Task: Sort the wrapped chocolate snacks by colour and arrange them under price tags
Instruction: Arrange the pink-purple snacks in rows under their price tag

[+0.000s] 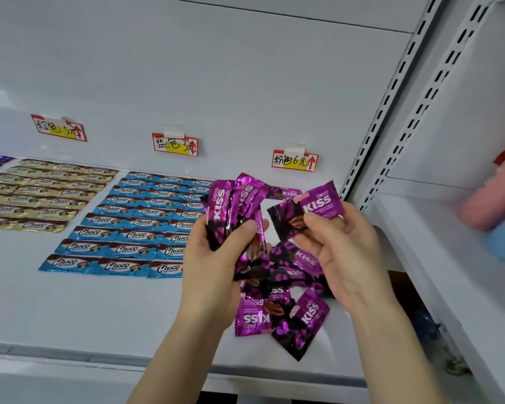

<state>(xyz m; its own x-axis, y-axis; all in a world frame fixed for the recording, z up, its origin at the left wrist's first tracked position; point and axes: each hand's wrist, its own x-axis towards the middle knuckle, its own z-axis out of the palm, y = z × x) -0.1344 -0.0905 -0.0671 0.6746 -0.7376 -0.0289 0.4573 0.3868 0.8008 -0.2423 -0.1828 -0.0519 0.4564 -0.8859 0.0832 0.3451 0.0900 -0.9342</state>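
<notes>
The white shelf [99,310] ran the full width of the view, with a white back panel [216,83] behind it. The blue snacks [129,225] lay flat on it in neat overlapping rows, three across, below the middle price tag [175,144]. The gold snacks [41,193] lay likewise to their left, below the left price tag [59,128].

The left hand [216,258] was held above the shelf, fingers and thumb curled round a fanned bundle of purple snacks [236,205]. The right hand [341,246], just beside it, pinched a single purple packet [312,208] between thumb and fingers, label facing the camera. Beneath both hands a loose purple pile [286,310] lay unsorted on the shelf, packets overlapping at mixed angles. It sat forward of the right price tag [295,160], which was fixed to the back panel. Writing on all three tags was by hand, on red and yellow.
</notes>
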